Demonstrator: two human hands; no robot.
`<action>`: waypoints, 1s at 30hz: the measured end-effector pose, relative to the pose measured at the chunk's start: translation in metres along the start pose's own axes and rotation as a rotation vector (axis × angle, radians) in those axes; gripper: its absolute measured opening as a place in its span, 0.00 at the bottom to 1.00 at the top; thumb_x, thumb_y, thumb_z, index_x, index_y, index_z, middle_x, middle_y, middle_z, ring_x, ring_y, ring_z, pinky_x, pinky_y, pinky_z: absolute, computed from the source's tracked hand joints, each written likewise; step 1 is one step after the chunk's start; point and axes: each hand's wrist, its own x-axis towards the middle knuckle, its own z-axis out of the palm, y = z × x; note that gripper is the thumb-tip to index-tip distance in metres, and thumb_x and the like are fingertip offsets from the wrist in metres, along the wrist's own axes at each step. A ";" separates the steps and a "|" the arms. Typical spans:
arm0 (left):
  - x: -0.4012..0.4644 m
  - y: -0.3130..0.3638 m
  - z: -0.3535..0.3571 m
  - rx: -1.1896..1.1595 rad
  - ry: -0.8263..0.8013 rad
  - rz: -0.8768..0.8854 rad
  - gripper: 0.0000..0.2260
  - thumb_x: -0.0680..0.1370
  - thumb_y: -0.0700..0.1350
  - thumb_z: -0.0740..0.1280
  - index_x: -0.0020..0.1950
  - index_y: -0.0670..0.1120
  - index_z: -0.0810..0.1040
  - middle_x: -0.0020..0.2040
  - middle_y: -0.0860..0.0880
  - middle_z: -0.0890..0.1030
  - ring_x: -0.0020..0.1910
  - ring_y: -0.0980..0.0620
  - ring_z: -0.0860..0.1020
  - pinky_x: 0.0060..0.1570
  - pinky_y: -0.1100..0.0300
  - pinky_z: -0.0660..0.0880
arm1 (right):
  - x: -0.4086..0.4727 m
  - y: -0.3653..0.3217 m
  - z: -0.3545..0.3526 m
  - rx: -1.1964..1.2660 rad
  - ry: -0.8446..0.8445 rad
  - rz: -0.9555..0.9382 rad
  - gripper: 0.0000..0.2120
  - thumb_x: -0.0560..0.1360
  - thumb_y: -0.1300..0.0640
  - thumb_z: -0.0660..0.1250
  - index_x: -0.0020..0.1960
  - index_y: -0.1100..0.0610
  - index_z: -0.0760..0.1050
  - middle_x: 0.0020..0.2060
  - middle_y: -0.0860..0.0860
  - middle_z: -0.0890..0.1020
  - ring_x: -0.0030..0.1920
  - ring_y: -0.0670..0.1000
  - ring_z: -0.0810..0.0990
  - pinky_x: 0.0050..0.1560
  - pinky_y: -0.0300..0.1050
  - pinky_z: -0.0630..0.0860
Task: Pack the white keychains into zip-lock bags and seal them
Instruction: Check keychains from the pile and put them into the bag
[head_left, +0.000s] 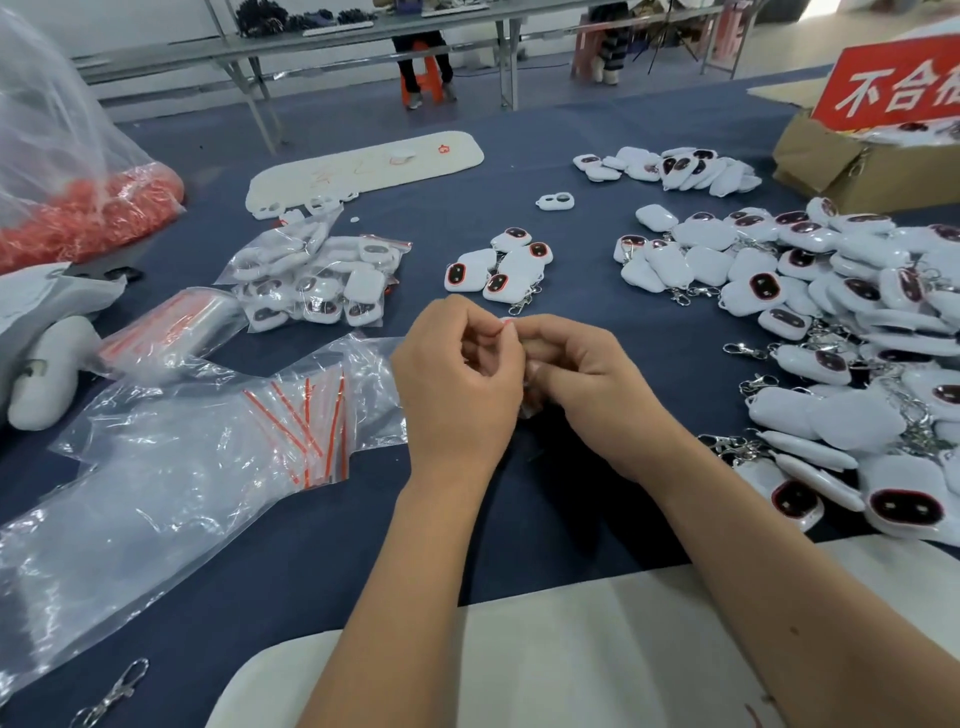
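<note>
Left hand and right hand meet at mid-table, fingers curled, both pinching the red-striped top edge of a small zip-lock bag. Most of the bag is hidden behind the hands; only a clear sliver shows below the knuckles. Looks like the seal step, but can't tell whether a keychain is inside.

Task items: big pile of unpacked white keychains to the right, w/ dark oval faces and metal clips. A small cluster of four or so sits just beyond the hands. Packed bags are heaped at left-centre. Spare zip-lock bags w/ red strips lie in a large clear poly sleeve near the left hand, and another stack lies behind it.

Risks, as I judge them: the zip may close only partway if the pinch doesn't run the full strip, so the bag pops open later. A clip or chain caught in the track would also stop the seal. The hands block the view of the strip, so misalignment is easy to miss. A sleeve or forearm could drag the loose poly sleeve and scatter the spares.

Writing: red sign over the cardboard box at far right shows white characters "不合", w/ the rest cut off by the frame edge. Faint red marks on the long white board aren't legible.
</note>
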 end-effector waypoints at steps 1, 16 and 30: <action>0.000 0.000 0.000 0.011 0.034 0.022 0.07 0.74 0.39 0.74 0.39 0.44 0.77 0.36 0.52 0.78 0.34 0.55 0.77 0.36 0.67 0.72 | 0.000 0.000 0.001 -0.023 -0.006 0.007 0.21 0.81 0.76 0.56 0.62 0.58 0.81 0.40 0.47 0.87 0.37 0.45 0.80 0.44 0.40 0.77; -0.011 0.004 0.019 -0.080 -0.225 -0.202 0.08 0.75 0.43 0.73 0.37 0.50 0.77 0.33 0.54 0.80 0.29 0.52 0.80 0.34 0.51 0.80 | -0.018 -0.023 -0.027 -1.020 0.767 0.157 0.11 0.77 0.59 0.66 0.57 0.53 0.83 0.51 0.52 0.86 0.60 0.60 0.75 0.59 0.53 0.70; -0.042 0.014 0.003 -0.022 -0.337 -0.417 0.05 0.74 0.41 0.70 0.40 0.46 0.76 0.36 0.47 0.81 0.35 0.42 0.84 0.39 0.42 0.83 | -0.075 -0.024 -0.026 -1.518 0.529 0.398 0.12 0.77 0.50 0.66 0.58 0.52 0.78 0.58 0.57 0.78 0.63 0.63 0.73 0.68 0.59 0.62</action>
